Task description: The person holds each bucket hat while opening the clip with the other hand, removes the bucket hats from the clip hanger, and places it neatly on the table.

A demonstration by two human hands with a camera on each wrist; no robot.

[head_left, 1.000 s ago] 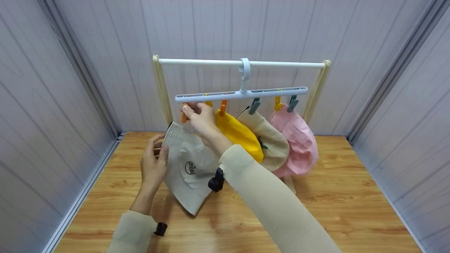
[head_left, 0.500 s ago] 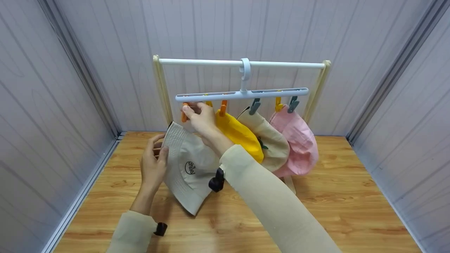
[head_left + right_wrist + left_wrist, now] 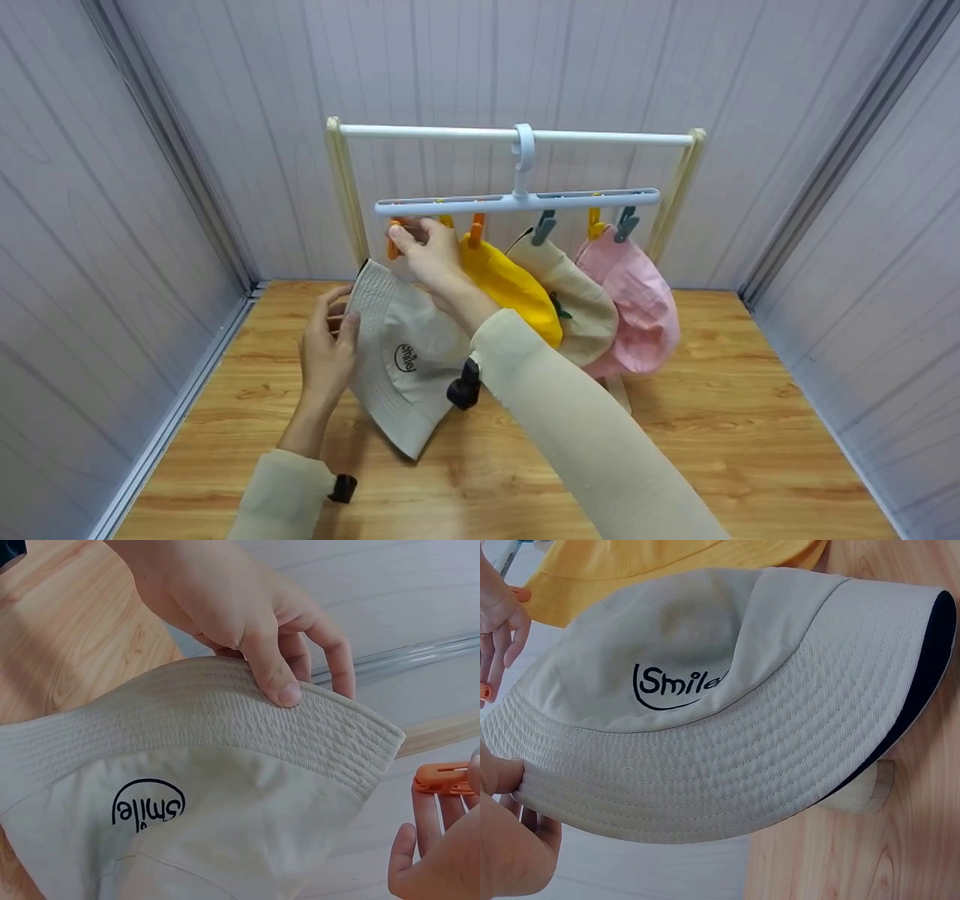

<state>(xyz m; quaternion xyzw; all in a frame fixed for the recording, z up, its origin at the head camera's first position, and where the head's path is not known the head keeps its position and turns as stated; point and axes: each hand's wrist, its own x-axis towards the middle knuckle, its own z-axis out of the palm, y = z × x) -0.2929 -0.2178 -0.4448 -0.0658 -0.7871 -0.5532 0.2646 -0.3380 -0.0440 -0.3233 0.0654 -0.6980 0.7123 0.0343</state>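
Note:
A pale grey bucket hat (image 3: pixel 409 352) with a "Smile" print and a dark lining hangs from my left hand (image 3: pixel 328 349). That hand pinches the brim, thumb on the outer face, as the right wrist view shows. Just above the hat's upper corner, my right hand (image 3: pixel 433 255) pinches an orange clothespin (image 3: pixel 442 778) at the left end of the white hanger (image 3: pixel 450 206). Hat and clothespin are apart. Beside my right hand, a yellow hat (image 3: pixel 510 292) hangs from another orange clip (image 3: pixel 476 230).
A beige hat (image 3: pixel 574 307) and a pink hat (image 3: pixel 634 300) hang farther right from grey and yellow clips. The hanger hooks over a white rod (image 3: pixel 600 137) on wooden posts (image 3: pixel 346 191). Below is a wood-grain table (image 3: pixel 750 450), with panelled walls (image 3: pixel 862 225) around it.
The hanger's right end has dipped very slightly. Both hands and the grey hat stay practically where they were.

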